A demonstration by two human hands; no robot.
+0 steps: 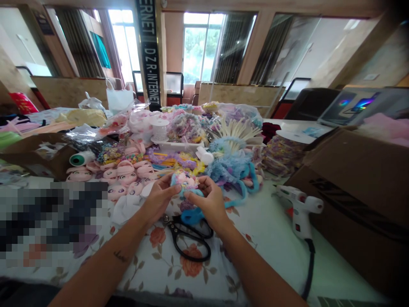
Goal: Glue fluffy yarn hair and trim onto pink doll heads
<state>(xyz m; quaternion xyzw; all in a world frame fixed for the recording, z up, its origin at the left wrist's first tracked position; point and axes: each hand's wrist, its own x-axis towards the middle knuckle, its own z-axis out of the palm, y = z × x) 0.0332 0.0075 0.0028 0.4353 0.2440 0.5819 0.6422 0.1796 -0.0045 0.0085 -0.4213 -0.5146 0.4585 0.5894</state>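
Observation:
Between my two hands is a small doll head with a painted face, trimmed with blue and multicoloured fluffy yarn. My left hand grips its left side, fingers curled behind it. On the other side my right hand pinches its lower edge with the thumb in front. A blue fuzzy strip lies under my right hand. Just below the hands, black-handled scissors rest on the flowered tablecloth. Several pink doll faces are piled beyond my left hand.
A white glue gun with a black cord lies at the right, beside a large cardboard box. Blue fluffy trim and a spool of multicoloured yarn sit farther back. An open carton stands at the left.

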